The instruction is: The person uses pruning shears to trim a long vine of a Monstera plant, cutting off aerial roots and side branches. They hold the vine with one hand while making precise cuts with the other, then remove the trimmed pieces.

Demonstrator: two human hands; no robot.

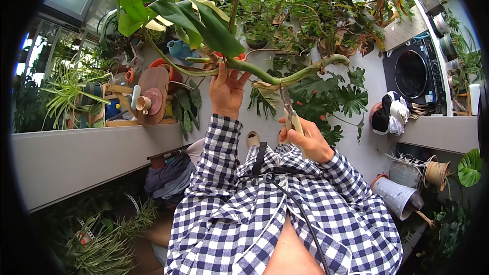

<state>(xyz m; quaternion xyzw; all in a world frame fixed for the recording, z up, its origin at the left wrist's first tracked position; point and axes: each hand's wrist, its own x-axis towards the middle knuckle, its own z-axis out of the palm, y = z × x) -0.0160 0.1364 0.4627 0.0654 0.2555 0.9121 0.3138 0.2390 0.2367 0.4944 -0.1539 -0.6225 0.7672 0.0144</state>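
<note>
A thick green plant stem (259, 72) with large leaves (206, 26) stretches across in front of me. My left hand (227, 93) grips it from below, near the base of a leaf stalk. My right hand (309, 141) is closed around the pale handles of pruning shears (289, 112). Their blades point away from me and meet the underside of the stem near its bend, beside a dry, papery sheath (267, 87). Whether the blades touch the stem itself, I cannot tell. The stem's brownish far end (338, 60) reaches to the right.
Dense potted plants (290, 30) fill the far side. On the left, a counter (95, 152) carries a wooden board (153, 80) and a cup (143, 103). Lobed leaves (328, 95) spread low beyond the shears. A front-loading washing machine (412, 72) and a cloth pile (395, 112) stand right.
</note>
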